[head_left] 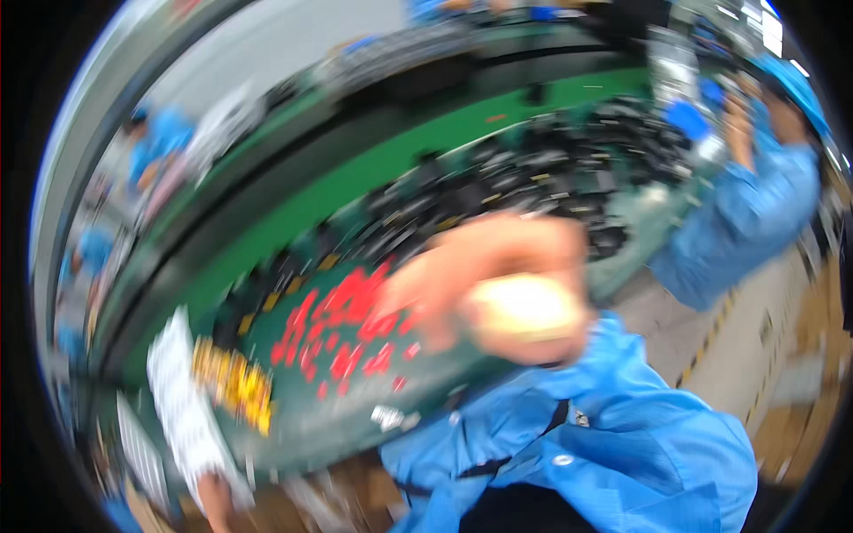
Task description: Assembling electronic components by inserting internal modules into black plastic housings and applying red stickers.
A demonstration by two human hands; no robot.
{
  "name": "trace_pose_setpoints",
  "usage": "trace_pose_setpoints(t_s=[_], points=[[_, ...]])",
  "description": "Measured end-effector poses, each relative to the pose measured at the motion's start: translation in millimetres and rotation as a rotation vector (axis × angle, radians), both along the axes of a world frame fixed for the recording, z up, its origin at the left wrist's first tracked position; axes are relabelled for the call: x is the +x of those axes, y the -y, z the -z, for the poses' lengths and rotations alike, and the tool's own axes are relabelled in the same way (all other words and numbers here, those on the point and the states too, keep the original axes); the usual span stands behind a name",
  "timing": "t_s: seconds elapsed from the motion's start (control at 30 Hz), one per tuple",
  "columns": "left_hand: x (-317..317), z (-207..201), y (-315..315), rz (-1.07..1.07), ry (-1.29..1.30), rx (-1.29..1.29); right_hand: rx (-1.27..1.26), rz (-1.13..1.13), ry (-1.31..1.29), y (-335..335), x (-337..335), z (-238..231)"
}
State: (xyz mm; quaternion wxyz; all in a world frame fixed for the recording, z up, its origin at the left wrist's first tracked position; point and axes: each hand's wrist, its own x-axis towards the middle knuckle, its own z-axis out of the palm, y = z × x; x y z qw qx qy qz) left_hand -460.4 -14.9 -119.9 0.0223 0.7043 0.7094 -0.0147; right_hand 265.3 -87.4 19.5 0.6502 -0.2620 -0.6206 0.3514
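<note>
My right hand [498, 275] is raised close in front of me over the workbench, strongly blurred, with a blue sleeve [613, 351] behind it. Its fingers look bent and point left. A glaring pale patch lies on it; whether that is a held thing or light on the thumb, I cannot tell. Just left of the fingers, many small red pieces [346, 302] lie scattered on the green bench top [329, 422]. My left hand does not show. At the lower left another hand [213, 493], apparently a co-worker's, touches a long white tray [182, 391].
Yellow pieces [235, 382] are heaped beside the white tray. Black parts [498, 178] run in a long band along the bench's far side. A small white item [391, 416] lies near the front edge. A co-worker in blue [755, 204] is at the right.
</note>
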Motion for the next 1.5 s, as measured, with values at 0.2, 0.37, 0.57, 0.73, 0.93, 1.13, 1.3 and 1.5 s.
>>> trace_pose_setpoints(t_s=[0.2,0.37,0.57,0.73,0.93,1.13,1.3,1.5], points=[[43,-23,-5,0.052,-0.064,0.126,0.071,-0.005,0.009,-66,-45,31],[149,-75,27,0.117,0.008,0.55,0.104,0.089,0.144,-86,-62,68],[294,-92,13,0.198,0.644,0.492,0.344,0.063,0.535,-76,-97,97],[441,-74,-44,0.556,1.364,-0.164,0.408,0.061,0.492,-79,-86,88],[488,-61,-66,0.56,1.558,-0.355,0.139,0.118,0.478,-81,-47,74],[474,-47,-57,0.423,1.859,-0.559,0.237,0.216,0.549,-84,-64,84],[475,-50,-60,0.399,1.624,-0.602,0.272,0.242,0.61,-85,-66,97],[470,-46,-60,0.481,1.458,-0.488,0.292,0.226,0.704,-83,-69,92]])
